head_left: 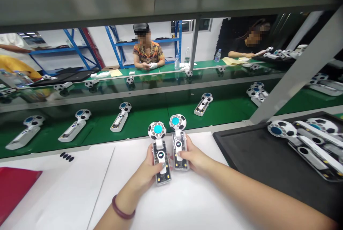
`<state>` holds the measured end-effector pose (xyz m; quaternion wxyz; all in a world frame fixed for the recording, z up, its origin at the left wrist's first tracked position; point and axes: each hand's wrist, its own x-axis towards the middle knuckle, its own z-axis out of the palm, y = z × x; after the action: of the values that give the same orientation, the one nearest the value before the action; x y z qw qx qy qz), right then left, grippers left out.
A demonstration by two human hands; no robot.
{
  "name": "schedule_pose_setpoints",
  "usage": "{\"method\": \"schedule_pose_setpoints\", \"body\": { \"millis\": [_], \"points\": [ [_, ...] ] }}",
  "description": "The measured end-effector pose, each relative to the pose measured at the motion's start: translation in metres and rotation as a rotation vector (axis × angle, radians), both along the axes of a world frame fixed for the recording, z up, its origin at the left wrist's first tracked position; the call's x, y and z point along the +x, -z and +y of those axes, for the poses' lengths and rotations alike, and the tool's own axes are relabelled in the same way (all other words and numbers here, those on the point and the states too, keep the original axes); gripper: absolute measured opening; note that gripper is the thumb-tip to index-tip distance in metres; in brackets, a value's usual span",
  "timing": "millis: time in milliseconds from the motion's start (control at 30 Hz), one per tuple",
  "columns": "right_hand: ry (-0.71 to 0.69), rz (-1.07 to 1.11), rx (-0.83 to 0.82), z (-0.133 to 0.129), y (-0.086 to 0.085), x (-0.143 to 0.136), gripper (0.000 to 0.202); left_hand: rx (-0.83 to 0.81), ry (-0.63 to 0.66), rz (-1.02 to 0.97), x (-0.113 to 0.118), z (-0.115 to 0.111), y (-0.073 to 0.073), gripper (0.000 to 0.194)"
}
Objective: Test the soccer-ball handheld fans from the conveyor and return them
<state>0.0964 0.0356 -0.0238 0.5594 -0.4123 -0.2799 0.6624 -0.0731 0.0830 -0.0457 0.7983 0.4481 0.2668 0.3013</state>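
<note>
My left hand (pixel 147 171) is closed around a handheld device with a football-patterned round head (pixel 160 147), its thumb on the white strip below a small lit round display. Close beside it, my right hand (pixel 195 155) grips a matching football-headed device (pixel 178 145), thumb also on the front strip. Both have clear casings showing a dark circuit board, and a blue disc in the middle of the head. They are held upright, heads away from me, above the white work surface (pixel 134 206). The fingers behind the devices are mostly hidden.
A green conveyor belt (pixel 152 115) runs across ahead, carrying several such devices. At right, a black tray (pixel 241 158) holds more. Several black ovals (pixel 66 156) and a red sheet (pixel 16 190) lie at left. A slanted metal post (pixel 292 65) stands at right. People sit across the belt.
</note>
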Motion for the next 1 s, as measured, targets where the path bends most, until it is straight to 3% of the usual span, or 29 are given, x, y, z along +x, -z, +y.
{"method": "schedule_pose_setpoints", "body": {
  "millis": [533, 900, 1000],
  "points": [
    [-0.133, -0.021, 0.125, -0.002, 0.013, 0.003, 0.067, -0.004, -0.040, -0.013, 0.002, -0.003, -0.004, 0.070],
    [-0.078, 0.017, 0.101, -0.006, -0.008, 0.007, 0.067, -0.016, -0.082, -0.008, 0.001, -0.007, -0.011, 0.058],
    [-0.100, 0.028, 0.140, -0.010, -0.016, 0.011, 0.066, 0.020, -0.088, -0.010, 0.003, -0.013, -0.020, 0.061]
  ]
}}
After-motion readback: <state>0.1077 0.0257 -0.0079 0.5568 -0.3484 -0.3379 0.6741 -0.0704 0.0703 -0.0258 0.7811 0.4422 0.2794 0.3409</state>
